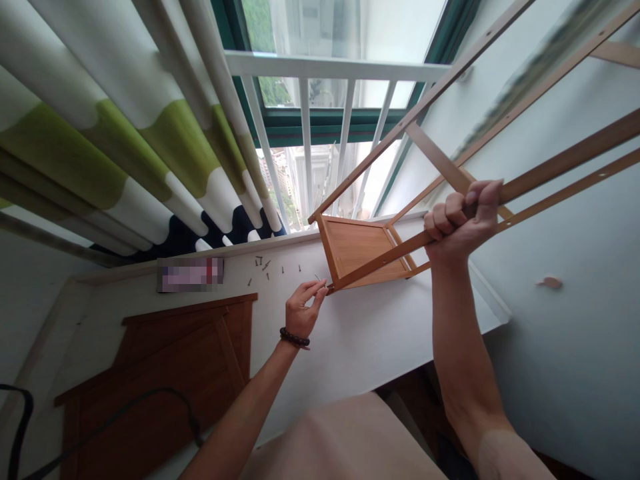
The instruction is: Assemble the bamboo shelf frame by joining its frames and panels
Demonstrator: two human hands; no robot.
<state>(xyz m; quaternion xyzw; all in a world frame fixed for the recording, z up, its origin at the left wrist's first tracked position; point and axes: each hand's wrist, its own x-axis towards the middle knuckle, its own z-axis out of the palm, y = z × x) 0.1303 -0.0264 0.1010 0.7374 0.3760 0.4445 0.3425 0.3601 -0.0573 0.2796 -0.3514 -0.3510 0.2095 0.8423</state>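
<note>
A wooden shelf frame, with long rails and cross bars, stands tilted across the right side. My right hand is closed around one of its rails. At the frame's lower end sits a wooden panel. My left hand, wearing a dark bead bracelet, pinches a small thin metal piece at the rail's near lower end. Whether that piece is a screw or a hex key is too small to tell. Several loose screws lie on the white ledge beyond this hand.
More brown wooden panels lie at the left of the white ledge, with a black strap across them. A blurred-out package rests behind. Striped curtains hang at left; a white railing guards the window.
</note>
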